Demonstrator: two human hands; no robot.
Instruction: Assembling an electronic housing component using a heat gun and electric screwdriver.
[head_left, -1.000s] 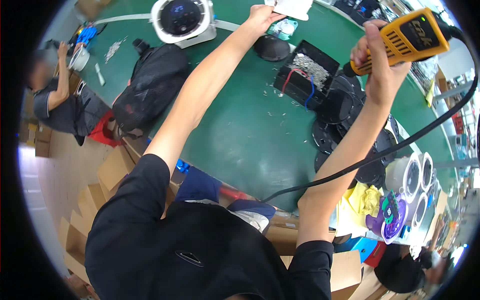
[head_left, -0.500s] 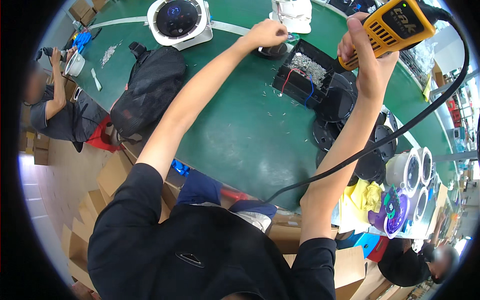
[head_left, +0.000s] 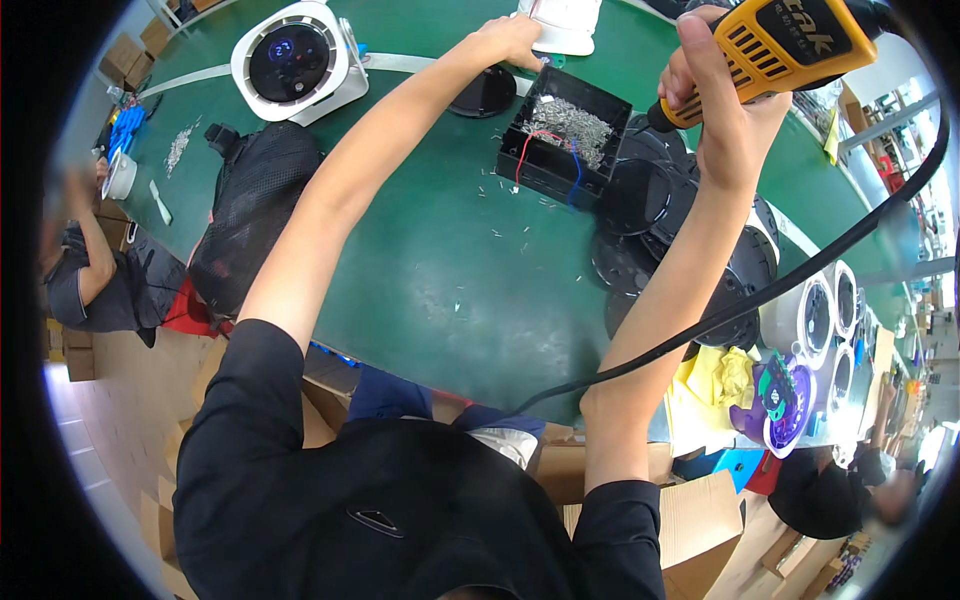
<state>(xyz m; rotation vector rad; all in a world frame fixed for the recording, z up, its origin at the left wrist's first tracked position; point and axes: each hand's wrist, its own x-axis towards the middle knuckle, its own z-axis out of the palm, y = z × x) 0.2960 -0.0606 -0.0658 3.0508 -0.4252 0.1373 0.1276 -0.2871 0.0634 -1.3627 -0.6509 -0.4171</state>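
Observation:
My right hand (head_left: 735, 125) is wrapped round a yellow and black electric screwdriver (head_left: 780, 60), raised over the right of the table. A thick black cord trails from the tool across my forearm. Stretched far forward, my left hand (head_left: 510, 42) has its fingers bent against the left side of a white plastic housing (head_left: 568, 28); what they hold is hidden. Beside the fingertips lies a small green part (head_left: 553, 61). A black round disc (head_left: 484, 92) rests just below that hand. Between my hands sits a black box (head_left: 548, 185) of small metal screws, with a red and a blue wire over its edge.
Stacked black round covers (head_left: 635, 195) lie under my right forearm. White round housings (head_left: 800, 325), a yellow cloth (head_left: 715, 385) and a purple part (head_left: 790, 420) stand farther right. At left are a white appliance with a lit display (head_left: 290, 62) and a black mesh bag (head_left: 255, 195). Co-workers sit both sides.
The view has shifted, so most table items appear farther left. My left hand stays by the white housing and looks less tightly curled. My right hand still grips the screwdriver.

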